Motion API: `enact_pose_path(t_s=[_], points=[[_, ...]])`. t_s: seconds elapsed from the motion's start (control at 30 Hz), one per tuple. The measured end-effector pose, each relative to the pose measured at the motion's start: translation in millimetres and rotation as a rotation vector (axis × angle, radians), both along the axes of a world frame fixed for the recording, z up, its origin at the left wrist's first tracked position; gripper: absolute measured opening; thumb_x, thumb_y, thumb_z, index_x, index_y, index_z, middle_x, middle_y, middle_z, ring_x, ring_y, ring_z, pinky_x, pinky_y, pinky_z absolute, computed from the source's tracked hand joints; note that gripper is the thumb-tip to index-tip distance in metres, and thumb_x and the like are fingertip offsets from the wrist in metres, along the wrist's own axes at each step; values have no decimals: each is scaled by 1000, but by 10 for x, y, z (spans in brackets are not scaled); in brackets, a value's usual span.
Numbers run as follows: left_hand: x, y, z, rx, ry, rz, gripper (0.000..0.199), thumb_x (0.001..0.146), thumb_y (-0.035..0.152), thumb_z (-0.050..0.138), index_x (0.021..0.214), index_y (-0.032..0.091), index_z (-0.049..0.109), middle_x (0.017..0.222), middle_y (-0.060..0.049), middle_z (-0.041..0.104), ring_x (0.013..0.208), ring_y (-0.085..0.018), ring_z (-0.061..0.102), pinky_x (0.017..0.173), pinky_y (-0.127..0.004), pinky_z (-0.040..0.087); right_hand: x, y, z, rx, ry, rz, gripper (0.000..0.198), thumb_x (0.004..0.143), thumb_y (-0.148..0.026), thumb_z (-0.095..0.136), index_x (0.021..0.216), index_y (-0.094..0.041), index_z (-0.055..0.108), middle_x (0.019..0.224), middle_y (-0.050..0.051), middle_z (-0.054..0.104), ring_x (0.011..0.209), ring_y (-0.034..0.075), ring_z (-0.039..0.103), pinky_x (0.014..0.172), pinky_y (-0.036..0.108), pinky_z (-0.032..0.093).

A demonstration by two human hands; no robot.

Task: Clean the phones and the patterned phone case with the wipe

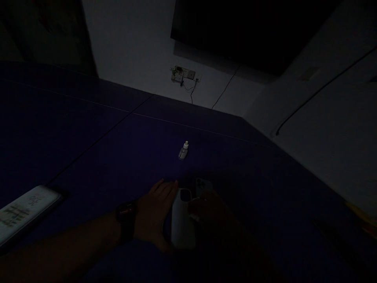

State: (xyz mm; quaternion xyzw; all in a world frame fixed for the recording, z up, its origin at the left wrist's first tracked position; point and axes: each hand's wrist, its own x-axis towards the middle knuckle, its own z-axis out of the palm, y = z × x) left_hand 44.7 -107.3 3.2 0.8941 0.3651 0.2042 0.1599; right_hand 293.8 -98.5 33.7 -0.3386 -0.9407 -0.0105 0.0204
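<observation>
Phone case (182, 228), pale with a dark camera window near the top, lies flat on the blue surface (132, 153), between the two hands. The left grip (154, 208) is open, with its fingers laid along the case's left edge and its thumb low down near the bottom. The right grip (207, 207) is bent over the right side and pinches a small white scrap (194, 217), but it is too dark to tell if that is cloth or paper. The case looks light and thin, so a push could make it slide. It is probably firm with a little bend, and maybe slippery if its back is smooth. I cannot tell if a phone is inside, which would make it heavier and easier to break. The long sides look best to hold, with fingers kept off the camera window.
</observation>
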Motion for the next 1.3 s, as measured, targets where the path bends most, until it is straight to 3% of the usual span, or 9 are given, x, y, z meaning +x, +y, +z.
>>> enact_pose_path(t_s=[0.17,0.3,0.47,0.63,0.73,0.9,1.1,1.3], points=[[11,3,0,6,11,-5,137,55,74,72,158,10,10,153,-29,38,140,-48,39,118,-67,19,-68,-17,23,-32,25,-25,34,96,-16,56,127,-26,66,129,6,70,111,22,62,97,39,43],[12,3,-3,9,12,-5,134,54,73,73,157,10,14,153,-27,40,139,-48,40,118,-66,19,-28,-21,44,-139,-20,44,28,93,-19,61,118,-28,70,126,2,72,106,22,64,94,38,43],[-2,4,12,8,29,-12,134,56,73,71,157,9,11,153,-28,39,139,-49,39,117,-67,21,-36,-27,8,-36,11,-58,27,97,-16,56,118,-25,71,126,4,71,107,23,63,97,40,41],[-11,0,0,27,39,-12,134,58,73,71,158,10,8,153,-28,39,139,-48,39,117,-67,21,-107,-54,9,-56,-19,38,19,96,-22,63,113,-25,70,125,0,72,103,20,62,91,37,41],[-18,2,4,26,38,-9,136,57,73,72,158,9,8,152,-29,41,139,-48,40,117,-67,22,-97,-64,38,40,-43,-29,9,95,-23,65,101,-24,72,108,1,76,95,22,63,89,39,40],[-33,4,14,57,25,-40,132,60,73,71,159,14,8,152,-25,41,138,-47,42,117,-66,23,-146,-45,51,181,-74,-90,17,95,-16,62,109,-21,70,108,5,75,96,23,63,88,40,38],[-18,-5,-11,80,8,-16,134,58,71,72,159,13,6,149,-25,44,135,-47,44,117,-65,22,-167,-32,136,106,-120,32,10,96,-20,62,98,-20,72,103,7,74,96,23,61,88,40,39],[-16,1,-27,81,2,-5,132,59,70,72,158,12,7,150,-25,43,136,-47,44,117,-65,22,-165,9,82,90,-79,-54,10,96,-22,62,97,-22,72,101,6,75,98,24,60,89,42,37]])
